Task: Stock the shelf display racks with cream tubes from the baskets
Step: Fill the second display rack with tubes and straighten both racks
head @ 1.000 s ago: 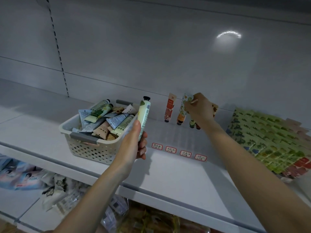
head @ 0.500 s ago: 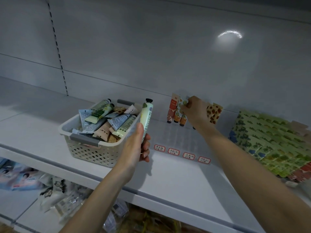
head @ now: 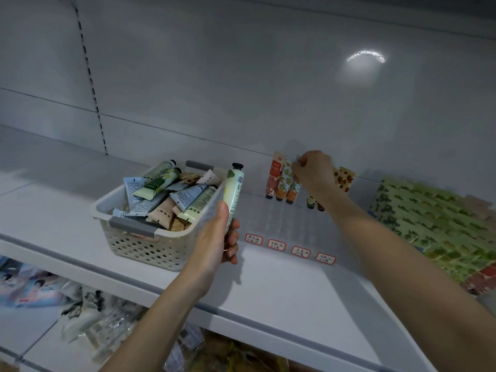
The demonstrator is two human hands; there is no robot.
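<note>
Now: right hand (head: 314,174) pinches top of orange-patterned cream tube (head: 294,189), seating it cap-down at back edge of clear plastic rack (head: 281,221). Left hand (head: 214,245) grips pale-green, black-capped tube (head: 234,191) upright by right rim of white perforated basket (head: 107,205), presumably staged next.

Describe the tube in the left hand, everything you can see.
The pale green tube looks like glossy soft plastic, with a black cap on top, a small square code just below and fine print down its side. It is held nearly upright, cap up, beside the right wall of the basket; contact with the basket cannot be told. The left hand grips its lower end, thumb against it and fingers curled round, hiding the bottom.
</note>
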